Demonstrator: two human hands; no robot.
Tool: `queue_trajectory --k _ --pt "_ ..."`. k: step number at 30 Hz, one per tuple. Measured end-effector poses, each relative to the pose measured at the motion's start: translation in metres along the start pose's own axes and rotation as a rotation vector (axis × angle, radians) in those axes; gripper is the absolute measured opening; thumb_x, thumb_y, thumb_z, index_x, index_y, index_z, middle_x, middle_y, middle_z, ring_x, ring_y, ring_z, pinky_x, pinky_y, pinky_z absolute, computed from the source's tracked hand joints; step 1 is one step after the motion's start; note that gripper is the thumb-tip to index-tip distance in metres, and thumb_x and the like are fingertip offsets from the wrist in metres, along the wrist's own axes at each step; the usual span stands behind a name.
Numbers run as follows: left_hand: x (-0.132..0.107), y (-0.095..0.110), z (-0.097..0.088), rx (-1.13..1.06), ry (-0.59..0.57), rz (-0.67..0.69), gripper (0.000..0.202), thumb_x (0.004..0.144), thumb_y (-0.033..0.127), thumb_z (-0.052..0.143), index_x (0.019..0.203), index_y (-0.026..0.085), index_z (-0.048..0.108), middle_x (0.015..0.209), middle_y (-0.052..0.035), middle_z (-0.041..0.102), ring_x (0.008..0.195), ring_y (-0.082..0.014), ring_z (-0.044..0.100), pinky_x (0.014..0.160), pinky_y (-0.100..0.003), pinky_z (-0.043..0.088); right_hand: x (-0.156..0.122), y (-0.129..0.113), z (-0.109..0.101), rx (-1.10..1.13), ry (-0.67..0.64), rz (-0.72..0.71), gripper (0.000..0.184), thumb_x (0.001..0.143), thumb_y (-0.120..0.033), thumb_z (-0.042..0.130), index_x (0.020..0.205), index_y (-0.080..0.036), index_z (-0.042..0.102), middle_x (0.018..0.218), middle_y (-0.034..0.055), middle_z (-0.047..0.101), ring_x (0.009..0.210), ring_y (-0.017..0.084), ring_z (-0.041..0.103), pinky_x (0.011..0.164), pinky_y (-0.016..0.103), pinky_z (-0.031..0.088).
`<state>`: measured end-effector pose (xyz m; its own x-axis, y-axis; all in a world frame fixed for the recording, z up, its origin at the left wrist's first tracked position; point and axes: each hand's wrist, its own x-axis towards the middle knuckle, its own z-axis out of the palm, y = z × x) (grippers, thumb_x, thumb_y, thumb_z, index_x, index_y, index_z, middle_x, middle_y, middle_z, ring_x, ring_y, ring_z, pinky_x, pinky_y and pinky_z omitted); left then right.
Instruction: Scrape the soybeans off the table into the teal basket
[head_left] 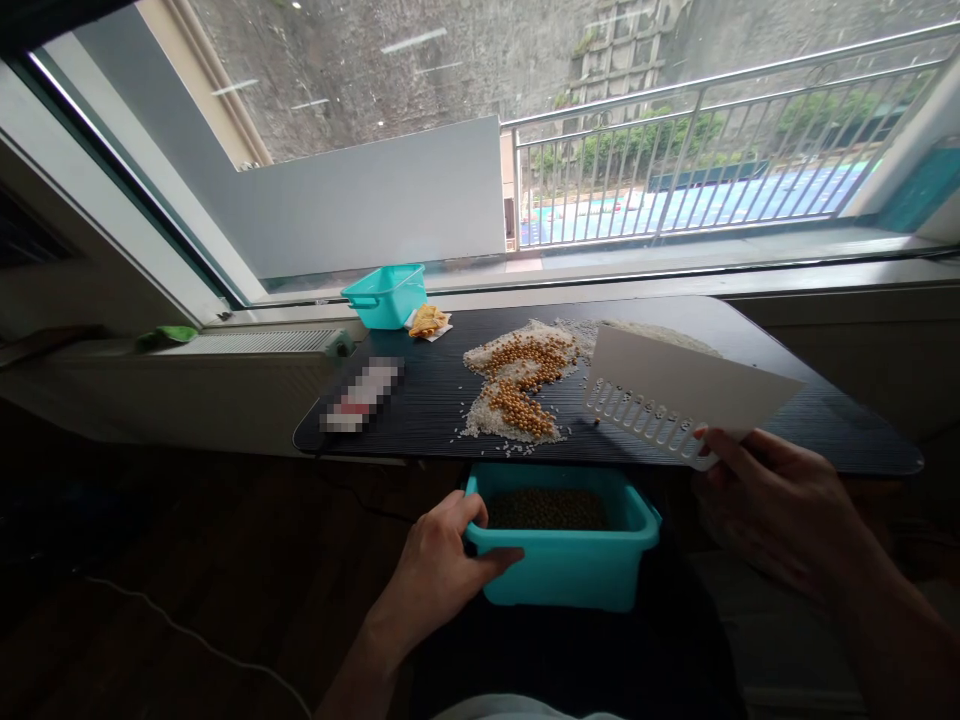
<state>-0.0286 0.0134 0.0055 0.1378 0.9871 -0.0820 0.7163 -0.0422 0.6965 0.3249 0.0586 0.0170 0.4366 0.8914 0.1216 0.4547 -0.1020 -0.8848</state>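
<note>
My left hand (446, 550) grips the left rim of a turquoise plastic bin (566, 570), held just below the table's front edge. Small dark grains (547, 508) cover the bin's floor. In my right hand (780, 490) is a flat white scraper with a slotted edge (682, 380), pinched at its lower right corner and raised over the table. White rice (499, 418) lies heaped on the dark tabletop, with golden-brown beans (529, 410) scattered on top of it. More rice (660, 335) shows behind the scraper, which partly hides it.
A second turquoise bin (390, 298) stands at the back left of the dark table (420, 400), beside a crumpled yellow wrapper (429, 321). A blurred-out flat object (364, 395) lies near the left edge. Behind the table are a radiator (274, 345) and a large window. A white cable (195, 640) runs across the floor.
</note>
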Motion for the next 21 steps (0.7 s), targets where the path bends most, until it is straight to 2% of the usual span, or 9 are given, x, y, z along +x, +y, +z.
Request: queue_trajectory --k 4,8,12,17,21 --pt "0.000 0.000 0.001 0.004 -0.001 -0.011 0.036 0.082 0.040 0.080 0.075 0.024 0.049 0.078 0.0052 0.051 0.072 -0.0170 0.053 0.068 -0.029 0.032 -0.002 0.011 -0.008 0.049 -0.060 0.066 0.057 0.066 -0.077 0.081 0.070 -0.021 0.077 0.056 0.0035 0.066 0.049 0.015 0.053 0.045 0.027 0.039" --pt "0.001 0.002 0.000 0.013 -0.009 -0.012 0.036 0.082 0.041 0.080 0.075 0.023 0.049 0.078 0.0054 0.050 0.072 -0.0170 0.052 0.068 -0.029 0.032 -0.016 0.023 -0.019 0.170 -0.124 0.126 0.066 0.057 -0.083 0.087 0.080 -0.020 0.084 0.061 0.0054 0.069 0.051 0.018 0.056 0.043 0.028 0.043" --pt "0.001 0.004 -0.001 0.021 -0.015 -0.029 0.035 0.082 0.039 0.080 0.075 0.023 0.050 0.077 0.0056 0.050 0.072 -0.0168 0.051 0.068 -0.030 0.032 -0.024 0.019 -0.023 0.209 -0.231 0.127 0.069 0.051 -0.084 0.091 0.079 -0.022 0.086 0.065 0.0065 0.071 0.051 0.017 0.055 0.039 0.025 0.039" --pt "0.000 0.008 -0.002 0.019 -0.006 -0.038 0.034 0.080 0.035 0.082 0.074 0.023 0.051 0.076 0.0061 0.050 0.071 -0.0159 0.051 0.067 -0.029 0.032 -0.020 0.003 -0.007 0.184 -0.115 0.069 0.070 0.057 -0.087 0.086 0.081 -0.022 0.084 0.061 0.0051 0.069 0.048 0.016 0.054 0.038 0.026 0.037" --pt "-0.001 0.010 -0.004 0.017 -0.005 -0.044 0.035 0.079 0.034 0.083 0.073 0.023 0.051 0.075 0.0061 0.051 0.072 -0.0160 0.053 0.067 -0.028 0.033 -0.017 -0.007 0.008 0.153 -0.160 0.017 0.066 0.064 -0.084 0.082 0.084 -0.020 0.083 0.066 0.0074 0.072 0.054 0.020 0.060 0.042 0.028 0.039"
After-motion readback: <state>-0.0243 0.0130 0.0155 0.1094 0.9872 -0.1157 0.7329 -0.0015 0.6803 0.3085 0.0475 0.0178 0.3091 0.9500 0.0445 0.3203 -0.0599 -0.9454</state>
